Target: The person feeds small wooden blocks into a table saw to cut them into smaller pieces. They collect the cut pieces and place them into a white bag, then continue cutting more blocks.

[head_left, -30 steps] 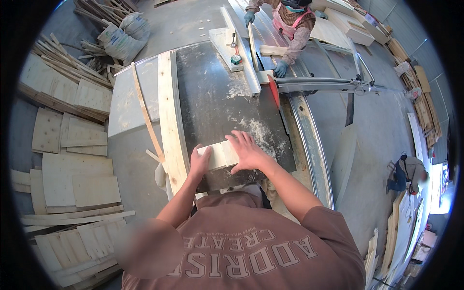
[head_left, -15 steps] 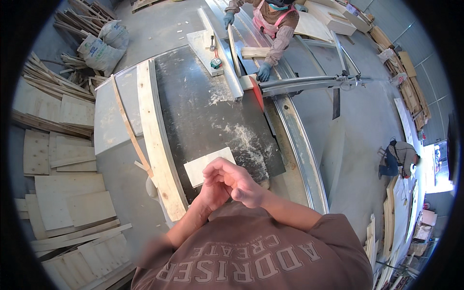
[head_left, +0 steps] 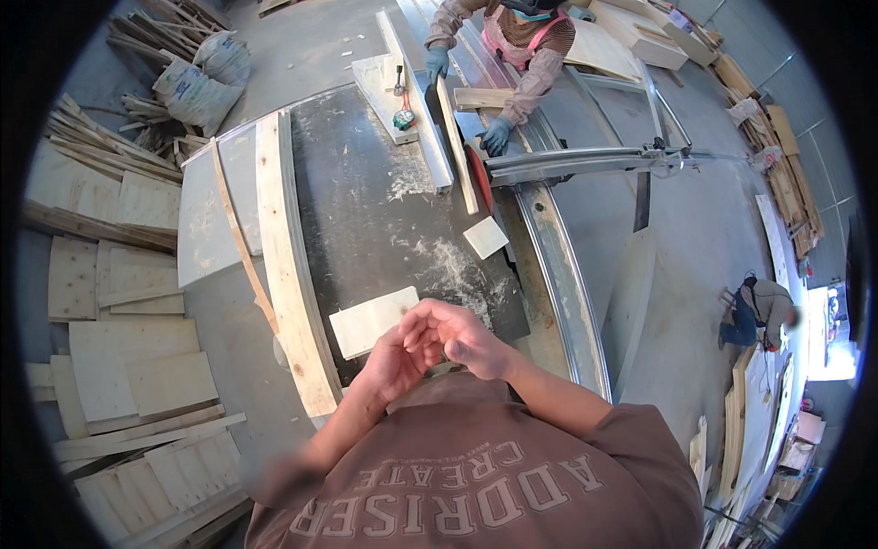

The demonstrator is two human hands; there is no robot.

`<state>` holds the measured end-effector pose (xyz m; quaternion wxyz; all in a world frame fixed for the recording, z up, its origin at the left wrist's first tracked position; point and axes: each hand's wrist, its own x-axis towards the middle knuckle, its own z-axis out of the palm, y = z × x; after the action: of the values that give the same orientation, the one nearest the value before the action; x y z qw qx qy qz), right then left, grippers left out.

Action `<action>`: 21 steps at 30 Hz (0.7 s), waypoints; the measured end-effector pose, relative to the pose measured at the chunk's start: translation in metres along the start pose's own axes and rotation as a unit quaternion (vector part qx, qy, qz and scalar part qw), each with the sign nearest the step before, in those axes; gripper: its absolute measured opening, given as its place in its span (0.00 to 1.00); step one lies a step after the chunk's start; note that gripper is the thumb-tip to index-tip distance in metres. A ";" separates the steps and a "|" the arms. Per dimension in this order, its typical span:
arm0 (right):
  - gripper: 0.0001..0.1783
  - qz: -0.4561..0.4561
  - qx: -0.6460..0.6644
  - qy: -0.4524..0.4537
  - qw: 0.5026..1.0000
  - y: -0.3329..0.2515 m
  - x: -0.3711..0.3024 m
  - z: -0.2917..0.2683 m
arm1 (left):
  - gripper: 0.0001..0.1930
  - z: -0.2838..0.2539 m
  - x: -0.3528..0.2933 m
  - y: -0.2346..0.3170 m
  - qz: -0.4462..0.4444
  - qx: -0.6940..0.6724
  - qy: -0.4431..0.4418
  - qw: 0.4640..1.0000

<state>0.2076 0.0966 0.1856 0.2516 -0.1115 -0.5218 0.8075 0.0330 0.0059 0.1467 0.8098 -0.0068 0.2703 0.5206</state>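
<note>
My left hand (head_left: 391, 368) and my right hand (head_left: 465, 340) meet in front of my chest. The fingers are loosely curved, and those of the right hand lap over the left ones; nothing shows in either hand. Just beyond them, a pale rectangular wooden board (head_left: 366, 324) lies on the dark saw table (head_left: 357, 220). Farther off, a small square wood piece (head_left: 486, 238) rests near a narrow wooden strip (head_left: 457, 151), beside the red part (head_left: 479, 178) at the saw slot. A co-worker's gloved hands (head_left: 496, 136) are at the far end, one by the strip's far end.
Long planks (head_left: 293, 265) lie along the table's left side. A metal fence (head_left: 425, 137) and a sliding rail (head_left: 572, 274) flank the cutting area. Stacked boards (head_left: 137, 352) fill the left floor. Another person (head_left: 759, 309) bends over at the far right.
The wooden strip has advanced toward me past the red part. The square piece has come away from the saw onto the table nearer me. My hands stay together.
</note>
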 end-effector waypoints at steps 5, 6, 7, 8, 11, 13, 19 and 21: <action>0.35 0.015 -0.352 0.218 0.910 0.060 0.009 -0.103 | 0.13 0.017 -0.001 0.004 0.102 0.024 0.121 0.987; 0.33 0.035 -0.476 0.281 0.833 0.079 0.011 -0.132 | 0.14 0.007 -0.006 0.003 0.131 0.030 0.116 0.984; 0.37 0.067 -0.574 0.326 0.748 0.109 0.007 -0.166 | 0.16 0.003 -0.009 0.002 0.160 0.034 0.112 0.980; 0.47 0.185 -0.631 0.333 0.676 0.123 0.011 -0.192 | 0.19 0.002 -0.010 0.000 0.201 0.073 0.144 0.966; 0.62 0.323 -0.664 0.349 0.577 0.147 0.017 -0.245 | 0.23 -0.002 -0.021 -0.003 0.242 0.034 0.242 0.939; 0.60 0.341 -0.640 0.343 0.597 0.151 0.022 -0.261 | 0.23 0.007 -0.028 -0.003 0.246 0.025 0.286 0.926; 0.46 0.310 -0.657 0.377 0.574 0.155 0.027 -0.269 | 0.23 0.004 -0.039 -0.009 0.256 0.012 0.308 0.916; 0.46 0.316 -0.654 0.369 0.580 0.148 0.023 -0.263 | 0.23 -0.002 -0.039 -0.009 0.265 0.012 0.316 0.911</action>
<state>0.2616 0.2667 -0.0583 0.0107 -0.6923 -0.7024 0.1653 0.0281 -0.0317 0.1596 0.5144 -0.0895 0.5106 0.6831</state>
